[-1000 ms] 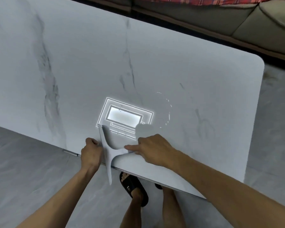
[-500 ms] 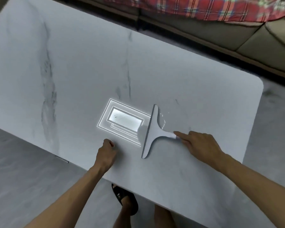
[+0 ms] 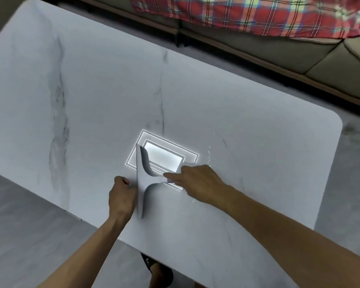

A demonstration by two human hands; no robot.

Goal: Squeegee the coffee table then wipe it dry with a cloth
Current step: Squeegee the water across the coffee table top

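You are holding the squeegee (image 3: pixel 142 183) flat on the table (image 3: pixel 258 142) near its front edge. Its blade is running near-to-far and its handle is pointing right, pinched in your right hand (image 3: pixel 197 183). Your left hand (image 3: pixel 121 198) is sitting curled and empty just left of the blade.

One white grey-veined marble desk (image 3: pixel 92 100) with rounded corners. One white T-shaped plastic squeegee (image 3: pixel 142 183) on it. Two bare hands: one left hand (image 3: pixel 122 199), one right hand (image 3: pixel 197 183). One bright rectangular light reflection (image 3: pixel 164 156) on the desk top. One beige cushioned sofa (image 3: pixel 299 59) behind, carrying one red plaid blanket (image 3: pixel 237 13). One black sandal (image 3: pixel 152 267) shows below the desk's near edge.
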